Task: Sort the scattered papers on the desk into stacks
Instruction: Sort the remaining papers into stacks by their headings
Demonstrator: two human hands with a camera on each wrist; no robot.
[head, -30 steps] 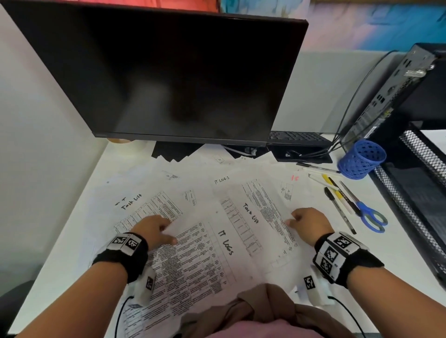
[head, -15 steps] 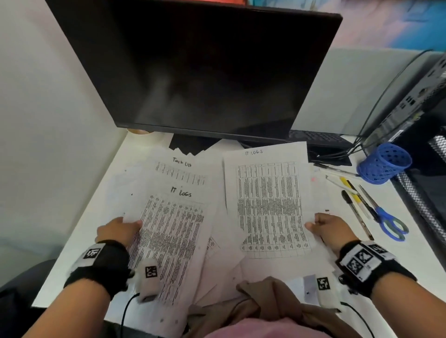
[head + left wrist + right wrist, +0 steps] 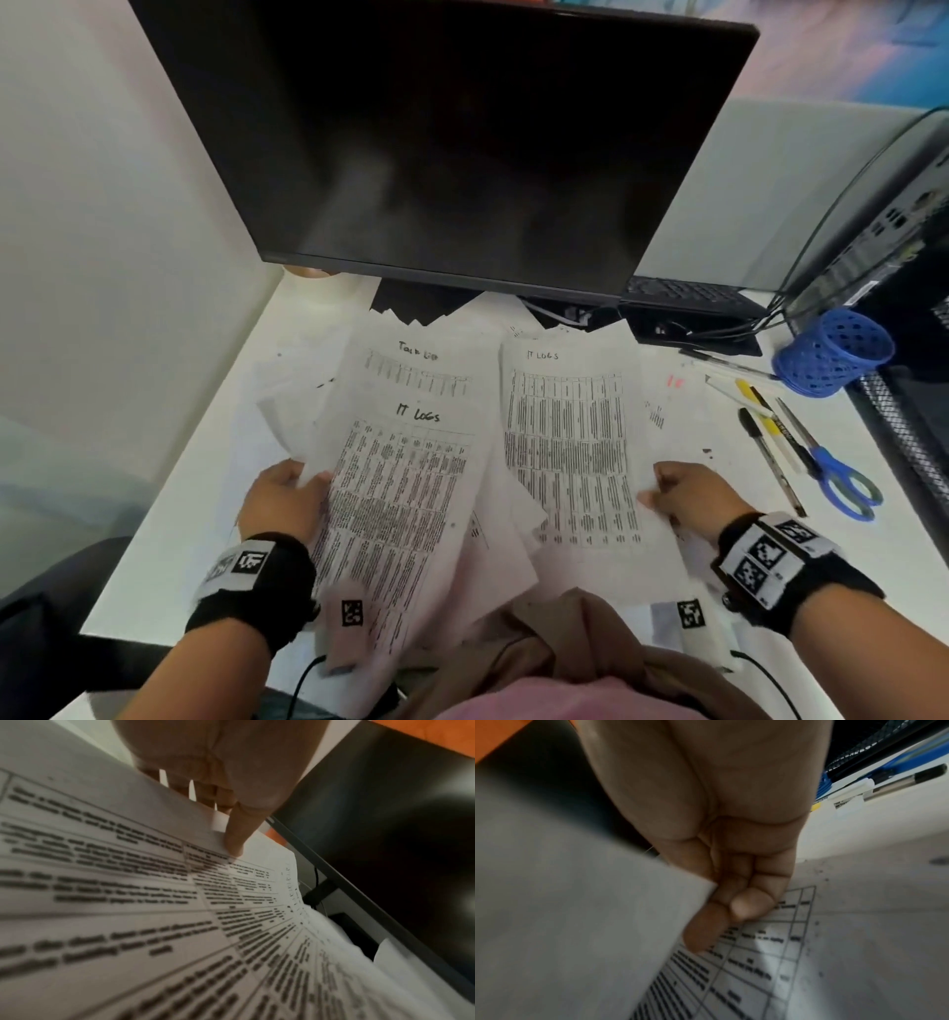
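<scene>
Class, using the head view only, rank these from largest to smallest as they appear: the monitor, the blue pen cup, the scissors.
1. monitor, by far the largest.
2. and 3. blue pen cup and scissors: they look about alike in extent, so I won't rank them.

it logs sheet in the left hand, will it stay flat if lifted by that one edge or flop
Likely flop: the IT Logs sheet is one thin page, and the left hand pinches only its left edge. In the left wrist view it already curves away from the fingers. It probably weighs very little and would slide easily over the loose papers beneath.
</scene>
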